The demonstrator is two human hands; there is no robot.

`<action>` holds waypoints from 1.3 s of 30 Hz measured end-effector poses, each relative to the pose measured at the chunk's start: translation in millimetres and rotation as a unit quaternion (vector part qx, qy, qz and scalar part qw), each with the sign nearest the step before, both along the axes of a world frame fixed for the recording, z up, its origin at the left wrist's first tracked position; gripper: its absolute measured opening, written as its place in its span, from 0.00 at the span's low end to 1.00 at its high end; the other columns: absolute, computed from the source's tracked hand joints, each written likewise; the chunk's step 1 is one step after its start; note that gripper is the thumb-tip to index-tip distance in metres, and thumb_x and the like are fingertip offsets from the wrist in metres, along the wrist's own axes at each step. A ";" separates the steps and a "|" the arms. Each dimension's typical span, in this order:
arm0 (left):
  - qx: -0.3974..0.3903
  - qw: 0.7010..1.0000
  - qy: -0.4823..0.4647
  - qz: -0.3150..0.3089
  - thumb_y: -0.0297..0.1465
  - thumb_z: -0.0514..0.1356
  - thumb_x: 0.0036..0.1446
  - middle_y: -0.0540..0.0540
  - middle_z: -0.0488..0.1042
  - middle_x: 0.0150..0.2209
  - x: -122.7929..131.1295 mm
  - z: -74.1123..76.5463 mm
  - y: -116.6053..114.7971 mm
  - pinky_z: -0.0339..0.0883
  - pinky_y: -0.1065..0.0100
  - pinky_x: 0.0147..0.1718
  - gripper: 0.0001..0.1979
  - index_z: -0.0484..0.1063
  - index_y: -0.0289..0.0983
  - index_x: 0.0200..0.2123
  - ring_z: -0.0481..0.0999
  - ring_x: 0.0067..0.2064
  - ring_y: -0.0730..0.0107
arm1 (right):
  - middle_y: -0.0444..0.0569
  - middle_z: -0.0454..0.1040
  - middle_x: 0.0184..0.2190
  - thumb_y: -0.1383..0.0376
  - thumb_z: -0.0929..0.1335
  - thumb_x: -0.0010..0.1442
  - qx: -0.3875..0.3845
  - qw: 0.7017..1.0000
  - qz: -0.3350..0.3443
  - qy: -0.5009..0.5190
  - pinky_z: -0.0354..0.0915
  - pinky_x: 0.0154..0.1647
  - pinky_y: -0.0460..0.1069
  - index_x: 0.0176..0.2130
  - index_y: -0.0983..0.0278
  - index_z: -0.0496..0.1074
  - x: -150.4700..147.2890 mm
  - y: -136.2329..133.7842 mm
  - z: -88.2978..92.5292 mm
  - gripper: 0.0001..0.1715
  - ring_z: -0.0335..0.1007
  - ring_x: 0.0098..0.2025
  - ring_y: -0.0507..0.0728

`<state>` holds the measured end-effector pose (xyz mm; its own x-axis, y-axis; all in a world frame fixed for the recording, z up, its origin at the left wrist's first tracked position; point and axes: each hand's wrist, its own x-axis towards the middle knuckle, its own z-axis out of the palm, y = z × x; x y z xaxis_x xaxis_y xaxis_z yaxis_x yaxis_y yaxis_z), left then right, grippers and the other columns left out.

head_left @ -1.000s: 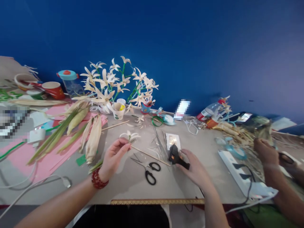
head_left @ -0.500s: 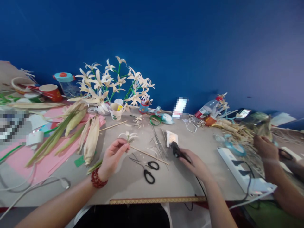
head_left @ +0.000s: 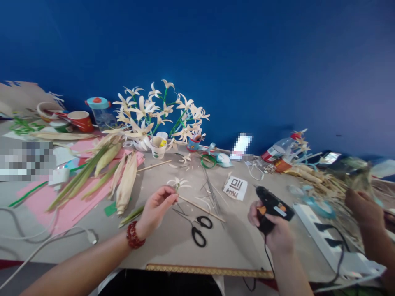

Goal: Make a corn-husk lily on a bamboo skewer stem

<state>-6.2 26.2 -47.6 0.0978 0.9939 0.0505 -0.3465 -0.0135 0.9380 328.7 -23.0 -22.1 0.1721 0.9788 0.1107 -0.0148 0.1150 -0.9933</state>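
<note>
Risk: cord (head_left: 268,250) is running from the glue gun (head_left: 274,205) to the front edge of the table (head_left: 166,246); a snag could jerk the gun. Left hand (head_left: 159,205) is pinching the pale flower (head_left: 178,183) by its base, petals sitting just beyond the fingers, toward the far edge. Right hand (head_left: 279,236) is gripping the gun's handle.

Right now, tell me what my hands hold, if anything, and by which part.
Right hand: the glue gun, by its handle. Left hand: a pale flower, pinched at its base; whether it grips the thin stick too is unclear.
</note>
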 end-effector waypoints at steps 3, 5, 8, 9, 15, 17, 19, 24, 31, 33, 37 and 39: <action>0.000 1.000 0.004 -0.006 0.38 0.66 0.54 0.50 0.71 0.26 -0.1 4.4 -0.4 0.64 0.71 0.32 0.11 0.72 0.36 0.30 0.69 0.30 0.73 | 0.49 0.73 0.28 0.61 0.67 0.60 0.003 0.995 0.028 -0.092 0.66 0.25 0.51 0.35 0.62 0.70 -44.8 -8.4 3.5 0.07 0.68 0.23 0.55; 0.003 1.000 0.005 -0.007 0.38 0.66 0.54 0.50 0.71 0.27 -0.8 5.9 -0.7 0.64 0.70 0.33 0.11 0.72 0.36 0.30 0.69 0.30 0.72 | 0.49 0.75 0.31 0.61 0.67 0.61 0.012 0.985 0.068 -0.160 0.68 0.26 0.50 0.39 0.62 0.71 -75.0 -13.2 3.8 0.07 0.70 0.23 0.54; 0.007 1.000 0.009 -0.008 0.38 0.66 0.54 0.50 0.70 0.27 -2.3 6.3 -1.3 0.64 0.70 0.33 0.12 0.71 0.35 0.29 0.69 0.30 0.72 | 0.48 0.76 0.30 0.62 0.67 0.61 0.057 0.950 0.129 -0.277 0.68 0.28 0.48 0.41 0.62 0.71 -112.3 -14.7 5.7 0.08 0.73 0.27 0.56; 0.007 1.000 0.007 -0.007 0.38 0.66 0.54 0.50 0.70 0.27 -2.8 6.1 -1.5 0.64 0.70 0.32 0.12 0.71 0.35 0.29 0.68 0.30 0.72 | 0.47 0.76 0.29 0.63 0.67 0.61 0.077 0.943 0.128 -0.298 0.68 0.28 0.48 0.41 0.61 0.70 -121.5 -13.7 6.8 0.08 0.74 0.28 0.56; -0.003 1.000 -0.018 -0.022 0.37 0.67 0.54 0.51 0.69 0.28 -4.7 2.2 -1.4 0.63 0.71 0.32 0.11 0.70 0.36 0.31 0.67 0.31 0.73 | 0.47 0.75 0.29 0.65 0.66 0.59 0.137 0.914 0.109 -0.367 0.68 0.31 0.49 0.39 0.60 0.69 -148.6 -5.5 12.6 0.06 0.74 0.30 0.57; -0.002 0.999 -0.027 -0.029 0.37 0.66 0.54 0.50 0.69 0.28 -4.8 1.0 -1.3 0.63 0.71 0.32 0.11 0.70 0.36 0.32 0.67 0.31 0.73 | 0.46 0.75 0.28 0.65 0.66 0.59 0.128 0.913 0.116 -0.370 0.67 0.30 0.48 0.39 0.60 0.69 -151.2 -4.8 12.9 0.06 0.73 0.30 0.57; -0.001 0.999 -0.033 -0.030 0.37 0.66 0.55 0.50 0.70 0.29 -4.7 0.1 -1.3 0.63 0.71 0.33 0.11 0.71 0.36 0.32 0.67 0.31 0.73 | 0.46 0.74 0.27 0.65 0.66 0.59 0.115 0.918 0.119 -0.361 0.66 0.29 0.48 0.40 0.60 0.68 -152.4 -5.1 12.8 0.06 0.72 0.29 0.57; 0.005 0.999 -0.020 -0.034 0.36 0.66 0.55 0.49 0.70 0.30 -4.6 -1.9 -2.5 0.64 0.71 0.34 0.10 0.71 0.35 0.32 0.68 0.32 0.72 | 0.43 0.71 0.25 0.64 0.65 0.61 0.086 0.936 0.116 -0.320 0.64 0.29 0.48 0.37 0.61 0.67 -154.6 -6.0 14.0 0.03 0.70 0.26 0.55; 0.025 0.999 -0.001 -0.031 0.35 0.65 0.56 0.49 0.70 0.31 -5.6 -5.5 -3.1 0.65 0.70 0.36 0.09 0.72 0.35 0.32 0.69 0.34 0.71 | 0.43 0.70 0.25 0.64 0.65 0.60 0.096 0.936 0.109 -0.322 0.63 0.29 0.48 0.35 0.61 0.67 -157.0 -5.7 17.2 0.02 0.69 0.26 0.55; 0.028 0.999 -0.002 -0.034 0.35 0.65 0.57 0.48 0.70 0.31 -5.9 -6.8 -2.8 0.65 0.70 0.36 0.09 0.72 0.35 0.32 0.69 0.34 0.71 | 0.43 0.70 0.25 0.64 0.65 0.61 0.098 0.934 0.106 -0.327 0.63 0.29 0.48 0.35 0.61 0.66 -157.0 -5.7 16.4 0.02 0.69 0.26 0.55; 0.031 0.999 -0.005 -0.031 0.35 0.65 0.57 0.49 0.69 0.31 -6.0 -8.6 -2.4 0.65 0.71 0.35 0.09 0.72 0.35 0.32 0.68 0.34 0.72 | 0.42 0.70 0.24 0.64 0.65 0.60 0.095 0.934 0.114 -0.324 0.63 0.29 0.47 0.36 0.61 0.66 -156.9 -5.1 13.6 0.02 0.69 0.25 0.54; 0.033 0.999 -0.007 -0.033 0.34 0.65 0.57 0.49 0.69 0.31 -5.9 -8.9 -2.5 0.65 0.72 0.35 0.09 0.72 0.35 0.33 0.68 0.33 0.73 | 0.42 0.70 0.24 0.64 0.65 0.61 0.093 0.935 0.114 -0.324 0.62 0.29 0.47 0.36 0.61 0.66 -156.8 -4.7 12.5 0.02 0.68 0.25 0.54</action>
<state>-12.1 23.8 -56.5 0.1625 0.9796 0.1184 -0.3617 -0.0525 0.9308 171.9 -27.7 -9.6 -0.2001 0.9352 0.2922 0.5370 0.3541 -0.7656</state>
